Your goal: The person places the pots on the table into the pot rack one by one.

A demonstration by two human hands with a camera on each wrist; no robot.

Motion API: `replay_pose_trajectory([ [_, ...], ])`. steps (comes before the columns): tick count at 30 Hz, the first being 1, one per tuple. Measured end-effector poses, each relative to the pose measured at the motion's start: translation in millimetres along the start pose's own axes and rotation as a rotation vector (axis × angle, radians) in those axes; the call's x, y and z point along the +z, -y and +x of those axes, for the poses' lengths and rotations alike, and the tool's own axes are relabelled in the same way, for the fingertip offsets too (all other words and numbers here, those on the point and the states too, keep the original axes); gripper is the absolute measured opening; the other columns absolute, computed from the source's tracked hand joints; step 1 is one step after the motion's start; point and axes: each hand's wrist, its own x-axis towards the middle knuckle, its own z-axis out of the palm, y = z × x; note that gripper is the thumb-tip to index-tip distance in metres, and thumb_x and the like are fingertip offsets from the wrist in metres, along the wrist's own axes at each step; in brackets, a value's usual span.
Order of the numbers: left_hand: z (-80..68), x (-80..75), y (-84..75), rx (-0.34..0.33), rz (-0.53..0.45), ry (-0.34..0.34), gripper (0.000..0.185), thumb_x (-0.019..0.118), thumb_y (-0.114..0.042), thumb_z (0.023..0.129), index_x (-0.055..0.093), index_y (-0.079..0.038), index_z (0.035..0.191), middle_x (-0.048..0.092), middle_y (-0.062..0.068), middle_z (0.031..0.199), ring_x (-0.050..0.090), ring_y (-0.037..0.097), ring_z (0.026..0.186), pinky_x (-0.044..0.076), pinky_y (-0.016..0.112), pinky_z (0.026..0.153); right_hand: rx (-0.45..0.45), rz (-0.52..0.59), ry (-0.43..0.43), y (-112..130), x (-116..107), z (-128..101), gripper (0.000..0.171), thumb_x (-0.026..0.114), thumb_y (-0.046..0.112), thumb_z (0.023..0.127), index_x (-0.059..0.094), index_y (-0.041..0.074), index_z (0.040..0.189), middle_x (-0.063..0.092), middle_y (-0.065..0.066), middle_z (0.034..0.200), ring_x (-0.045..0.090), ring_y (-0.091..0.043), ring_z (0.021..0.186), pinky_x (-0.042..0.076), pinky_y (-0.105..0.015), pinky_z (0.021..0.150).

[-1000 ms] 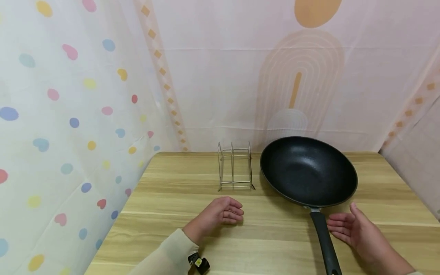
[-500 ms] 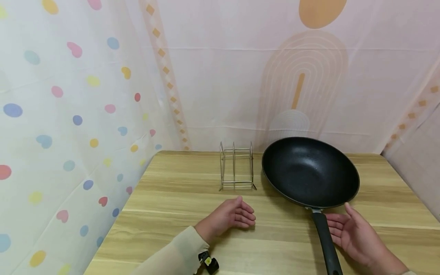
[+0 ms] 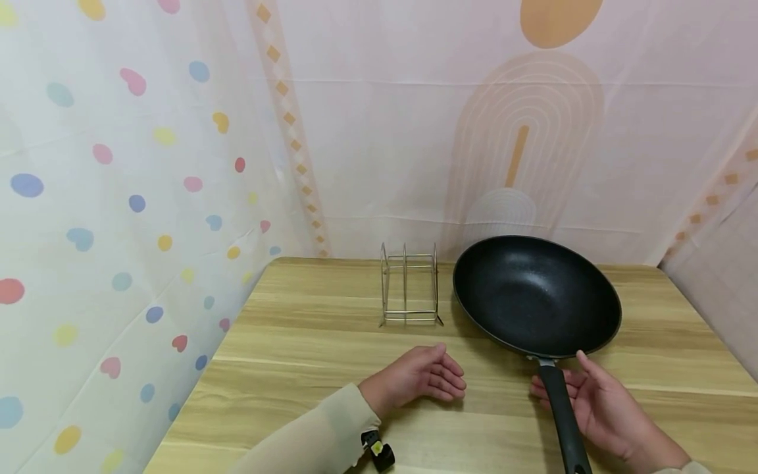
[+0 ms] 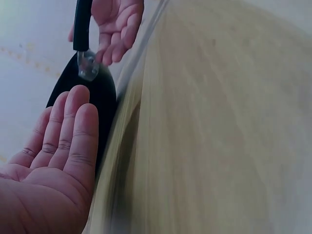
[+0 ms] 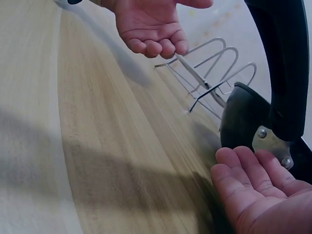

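Note:
A black frying pan [image 3: 535,293] sits on the wooden table [image 3: 308,342], its black handle [image 3: 559,415] pointing toward me. My right hand [image 3: 592,401] lies palm up with straight fingers [image 5: 253,183] passing under the handle [image 5: 285,63] near its rivets; the thumb stands up on the handle's right. I cannot tell whether the fingers touch the handle. My left hand [image 3: 423,378] rests edge-on on the table left of the handle, palm [image 4: 58,161] facing the pan [image 4: 100,97], fingers relaxed and holding nothing.
A small wire rack [image 3: 410,284] stands on the table just left of the pan, near the back edge. Patterned curtains close the left, back and right sides. A wrist camera strap [image 3: 379,451] shows at my left sleeve.
My right hand slid left until its fingers went under the pan handle. My left hand moved right along the table toward the handle. The pan and rack stayed put.

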Motion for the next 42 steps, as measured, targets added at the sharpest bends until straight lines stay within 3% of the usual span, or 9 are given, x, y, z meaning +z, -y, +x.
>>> replay_pose_trajectory([
  [7,13.5,12.3,-0.9,0.006,-0.011,0.051,0.075,0.039,-0.052,0.112,0.052,0.02,0.13,0.069,0.032,0.124,0.075,0.018,0.103,0.06,0.037,0.096,0.008,0.059,-0.021,-2,4,2,0.077,0.018,0.059,0.111,0.069,0.003,0.125,0.071,-0.017,0.133,0.067,-0.026,0.13,0.049,-0.04,0.114],
  [19,35.2,40.9,2.3,-0.03,-0.006,0.101,0.067,0.032,-0.039,0.115,0.05,0.023,0.132,0.055,0.05,0.131,0.073,0.012,0.095,0.061,0.034,0.091,0.038,0.054,0.071,-7,8,8,0.085,0.011,0.058,0.11,0.07,0.0,0.128,0.069,-0.016,0.137,0.063,-0.023,0.134,0.048,-0.038,0.115],
  [29,47.9,65.3,8.0,-0.086,-0.016,0.139,0.066,0.037,-0.038,0.114,0.052,0.023,0.132,0.054,0.05,0.133,0.075,0.023,0.103,0.061,0.039,0.094,0.049,0.049,0.079,-8,12,10,0.082,0.011,0.056,0.112,0.069,0.001,0.127,0.069,-0.015,0.137,0.063,-0.022,0.133,0.049,-0.035,0.114],
  [34,56.4,75.7,11.5,-0.102,-0.028,0.17,0.068,0.039,-0.041,0.114,0.054,0.022,0.133,0.052,0.05,0.133,0.076,0.024,0.102,0.062,0.037,0.092,0.034,0.063,0.133,-11,13,11,0.083,0.008,0.054,0.112,0.068,0.0,0.129,0.069,-0.015,0.136,0.063,-0.022,0.134,0.048,-0.035,0.115],
  [37,60.7,83.1,12.7,-0.115,-0.027,0.182,0.07,0.038,-0.043,0.114,0.054,0.022,0.134,0.052,0.05,0.133,0.073,0.041,0.111,0.062,0.035,0.09,0.025,0.041,0.151,-11,13,12,0.082,0.008,0.053,0.113,0.069,0.001,0.13,0.071,-0.012,0.134,0.065,-0.02,0.13,0.049,-0.033,0.113],
  [42,65.6,94.7,13.3,-0.128,-0.038,0.192,0.071,0.037,-0.044,0.114,0.051,0.023,0.133,0.051,0.051,0.134,0.047,0.065,0.128,0.062,0.033,0.087,0.026,0.026,0.158,-11,14,12,0.081,0.007,0.052,0.113,0.071,0.004,0.129,0.073,-0.009,0.132,0.068,-0.017,0.125,0.051,-0.029,0.108],
])
